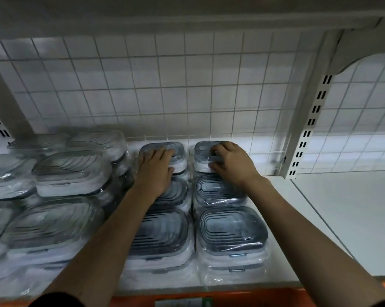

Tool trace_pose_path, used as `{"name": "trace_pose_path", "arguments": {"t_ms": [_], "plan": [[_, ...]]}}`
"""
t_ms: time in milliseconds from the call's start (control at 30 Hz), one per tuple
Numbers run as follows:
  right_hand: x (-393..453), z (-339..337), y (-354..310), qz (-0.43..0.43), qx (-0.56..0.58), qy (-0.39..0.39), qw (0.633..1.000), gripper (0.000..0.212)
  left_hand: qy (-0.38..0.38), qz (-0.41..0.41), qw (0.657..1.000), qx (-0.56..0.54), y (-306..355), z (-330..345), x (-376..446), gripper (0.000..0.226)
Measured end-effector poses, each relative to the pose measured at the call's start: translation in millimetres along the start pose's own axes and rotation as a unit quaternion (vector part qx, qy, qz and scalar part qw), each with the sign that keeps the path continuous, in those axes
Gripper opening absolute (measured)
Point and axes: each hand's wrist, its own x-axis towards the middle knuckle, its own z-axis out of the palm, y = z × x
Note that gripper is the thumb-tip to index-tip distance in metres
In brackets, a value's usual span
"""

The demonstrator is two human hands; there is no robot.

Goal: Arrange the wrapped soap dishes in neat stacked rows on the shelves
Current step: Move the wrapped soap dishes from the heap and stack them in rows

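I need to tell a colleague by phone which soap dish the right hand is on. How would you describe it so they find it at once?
Start at the slotted upright post on the right of the shelf. The column of wrapped dishes nearest it runs front to back; take the rearmost dish, against the wire grid back. Unlike the two dishes in front of it, the right hand grips it.

Under your hands, the soap dishes (231, 231) show smoky translucent grey plastic lids, ribbed in concentric ridges, over white plastic bases. Each is sealed in clear glossy film that crinkles and catches glare. At 3 o'clock the shelf (353, 218) looks like smooth, matt white painted metal, as does the slotted upright (309, 129). At 12 o'clock the back panel (165, 85) is white wire grid.
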Motion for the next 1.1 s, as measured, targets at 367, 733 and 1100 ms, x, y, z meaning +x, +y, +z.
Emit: {"name": "trace_pose_path", "arguments": {"t_ms": [367, 733, 1100], "plan": [[-3, -9, -3, 0.006, -0.027, -0.038, 0.999, 0.05, -0.054, 0.005, 0.998, -0.03, 3, -15, 8, 0.048], [-97, -60, 49, 0.013, 0.091, 0.067, 0.993, 0.046, 0.02, 0.075, 0.985, -0.153, 152, -54, -42, 0.039], [-259, -110, 218, 0.076, 0.101, 0.012, 0.992, 0.044, -0.078, -0.026, 0.982, -0.167, 378, 15, -116, 0.038]]}}
